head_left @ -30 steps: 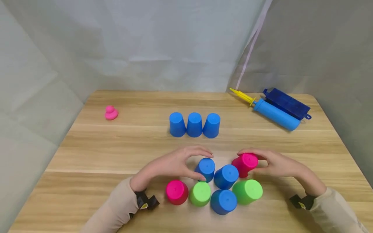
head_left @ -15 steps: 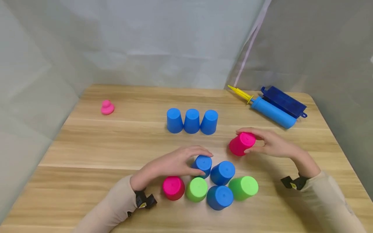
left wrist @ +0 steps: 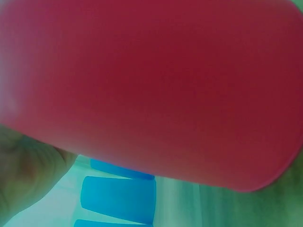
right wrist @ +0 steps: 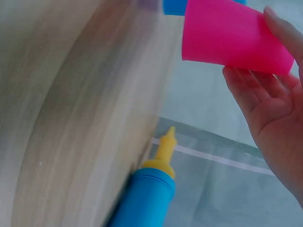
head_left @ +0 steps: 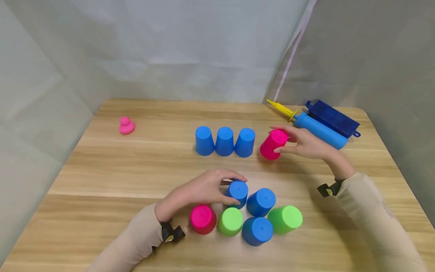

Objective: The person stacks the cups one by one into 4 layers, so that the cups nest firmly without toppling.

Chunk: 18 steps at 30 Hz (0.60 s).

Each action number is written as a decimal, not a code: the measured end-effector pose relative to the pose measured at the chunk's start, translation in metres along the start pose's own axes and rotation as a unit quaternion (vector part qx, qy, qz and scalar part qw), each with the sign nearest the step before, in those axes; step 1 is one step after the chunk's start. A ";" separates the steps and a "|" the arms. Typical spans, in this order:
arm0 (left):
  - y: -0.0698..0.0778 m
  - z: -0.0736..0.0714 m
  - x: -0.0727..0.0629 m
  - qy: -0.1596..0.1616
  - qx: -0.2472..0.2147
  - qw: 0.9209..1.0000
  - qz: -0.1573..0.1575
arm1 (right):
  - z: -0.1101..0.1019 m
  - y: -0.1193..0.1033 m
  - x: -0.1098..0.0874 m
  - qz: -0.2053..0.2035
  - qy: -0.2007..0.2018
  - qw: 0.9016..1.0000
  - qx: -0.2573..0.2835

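Observation:
My right hand (head_left: 307,143) grips an upside-down pink cup (head_left: 273,145) between thumb and fingers, just right of a row of blue cups (head_left: 224,141). Whether its rim touches the table cannot be told. My left hand (head_left: 207,187) has thumb and fingers around a blue cup (head_left: 238,193) standing upside down nearer me. Beside it stand another blue cup (head_left: 261,203), a green cup (head_left: 230,222), a front blue cup (head_left: 257,231), a tilted-looking green cup (head_left: 285,220) and a second pink cup (head_left: 203,220). That second pink cup (left wrist: 156,94) fills most of the left wrist view.
A blue hand pump (head_left: 321,130) with a yellow nozzle lies at the back right, against a dark blue tray (head_left: 333,118). A pink rubber duck (head_left: 127,125) sits at the back left of the wooden table (head_left: 136,170). Pale sheeting (head_left: 190,53) hangs behind.
My right hand has carried the pink cup from beside the near cups away from me, to the right end of the blue row. My left hand has stayed around its blue cup.

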<state>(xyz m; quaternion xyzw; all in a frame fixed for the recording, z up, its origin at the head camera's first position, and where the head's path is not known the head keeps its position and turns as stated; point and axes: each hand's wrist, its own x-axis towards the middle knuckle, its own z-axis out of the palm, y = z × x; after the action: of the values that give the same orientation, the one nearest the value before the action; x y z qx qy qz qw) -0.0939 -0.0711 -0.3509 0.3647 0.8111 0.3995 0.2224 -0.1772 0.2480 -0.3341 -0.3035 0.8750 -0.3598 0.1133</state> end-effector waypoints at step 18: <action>0.004 0.002 0.001 0.003 0.005 1.000 -0.004 | 0.013 0.012 0.031 0.050 -0.029 0.998 0.019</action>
<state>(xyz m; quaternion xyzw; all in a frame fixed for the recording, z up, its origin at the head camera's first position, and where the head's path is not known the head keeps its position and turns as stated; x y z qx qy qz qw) -0.0916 -0.0681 -0.3491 0.3612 0.8154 0.3954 0.2201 -0.2014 0.2285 -0.3516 -0.2673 0.8785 -0.3613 0.1621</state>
